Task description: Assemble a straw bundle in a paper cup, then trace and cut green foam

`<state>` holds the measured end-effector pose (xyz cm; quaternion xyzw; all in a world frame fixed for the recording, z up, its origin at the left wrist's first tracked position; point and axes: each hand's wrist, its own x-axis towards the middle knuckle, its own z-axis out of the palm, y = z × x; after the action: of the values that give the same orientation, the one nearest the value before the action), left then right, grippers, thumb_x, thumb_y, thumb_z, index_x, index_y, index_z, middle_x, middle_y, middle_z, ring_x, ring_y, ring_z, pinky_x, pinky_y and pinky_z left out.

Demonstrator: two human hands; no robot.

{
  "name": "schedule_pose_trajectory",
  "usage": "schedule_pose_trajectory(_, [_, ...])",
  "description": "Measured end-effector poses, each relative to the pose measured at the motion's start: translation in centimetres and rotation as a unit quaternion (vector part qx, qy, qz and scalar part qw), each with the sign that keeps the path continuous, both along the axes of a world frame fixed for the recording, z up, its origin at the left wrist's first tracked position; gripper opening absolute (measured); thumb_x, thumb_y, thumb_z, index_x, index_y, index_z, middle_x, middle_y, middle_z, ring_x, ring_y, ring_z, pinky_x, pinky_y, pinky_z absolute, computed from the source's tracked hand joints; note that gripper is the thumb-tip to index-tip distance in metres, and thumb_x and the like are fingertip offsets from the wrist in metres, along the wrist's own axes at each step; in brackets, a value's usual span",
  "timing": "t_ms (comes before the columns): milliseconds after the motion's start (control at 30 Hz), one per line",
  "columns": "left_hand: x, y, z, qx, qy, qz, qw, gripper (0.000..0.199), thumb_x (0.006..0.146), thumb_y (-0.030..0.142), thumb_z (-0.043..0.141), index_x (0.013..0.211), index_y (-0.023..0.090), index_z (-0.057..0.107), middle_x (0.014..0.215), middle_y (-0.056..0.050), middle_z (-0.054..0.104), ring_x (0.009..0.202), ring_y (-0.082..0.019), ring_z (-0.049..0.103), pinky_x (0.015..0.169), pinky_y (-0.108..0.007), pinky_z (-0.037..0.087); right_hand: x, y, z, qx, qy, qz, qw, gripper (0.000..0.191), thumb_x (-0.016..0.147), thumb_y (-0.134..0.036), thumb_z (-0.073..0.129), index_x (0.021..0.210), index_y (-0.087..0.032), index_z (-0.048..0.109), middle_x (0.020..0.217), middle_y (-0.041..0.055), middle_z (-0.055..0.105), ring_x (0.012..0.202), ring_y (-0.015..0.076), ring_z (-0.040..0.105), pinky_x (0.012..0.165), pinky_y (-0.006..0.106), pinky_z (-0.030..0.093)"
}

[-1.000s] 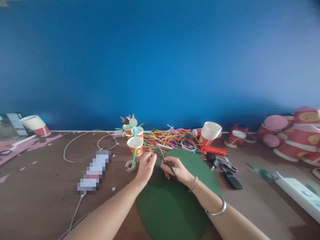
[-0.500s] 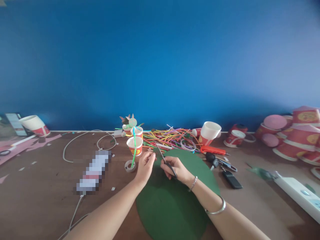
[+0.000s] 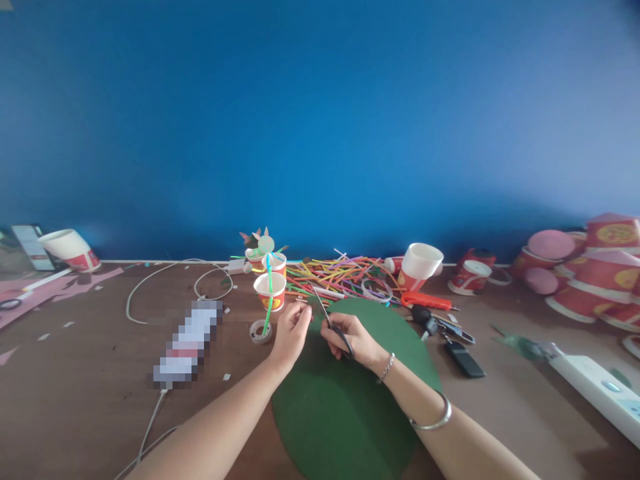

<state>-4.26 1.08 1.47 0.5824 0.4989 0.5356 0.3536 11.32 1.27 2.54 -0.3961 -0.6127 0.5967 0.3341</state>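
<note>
Black-handled scissors (image 3: 341, 337) are gripped in my right hand (image 3: 354, 339), with their blades pointing up and left. Close to the blades, my left hand (image 3: 293, 333) is closed in a pinch; what its fingertips hold is too small to make out. Both hands are over the upper part of a green mat (image 3: 350, 407). Just left of my left hand lies a tape roll (image 3: 261, 332), and behind it a red and white paper cup (image 3: 270, 292) has a green straw bent over its front.
Colourful straws or sticks (image 3: 345, 275) lie in a pile beyond the mat. A white cup (image 3: 421, 265), an orange-handled tool (image 3: 427, 300) and keys (image 3: 465, 358) are to the right, with a power strip (image 3: 595, 390) farther out. A phone (image 3: 187, 347) with a cable lies left.
</note>
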Motion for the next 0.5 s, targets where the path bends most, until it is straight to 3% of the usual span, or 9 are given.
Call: schedule_pose_trajectory(500, [-0.1,-0.01,-0.01,-0.009,-0.005,0.011,1.0,0.024,0.083,0.037,0.048,0.069,0.018,0.055,0.067,0.0,0.055,0.071,-0.016,0.055,0.066,-0.025,0.041,0.08,0.07,-0.12,-0.009,-0.003,0.008,1.0,0.028,0.067,-0.041,0.067,0.071,-0.017,0.053,0.044,-0.0062,0.051,0.036,0.0073,0.046,0.036,0.018,0.037])
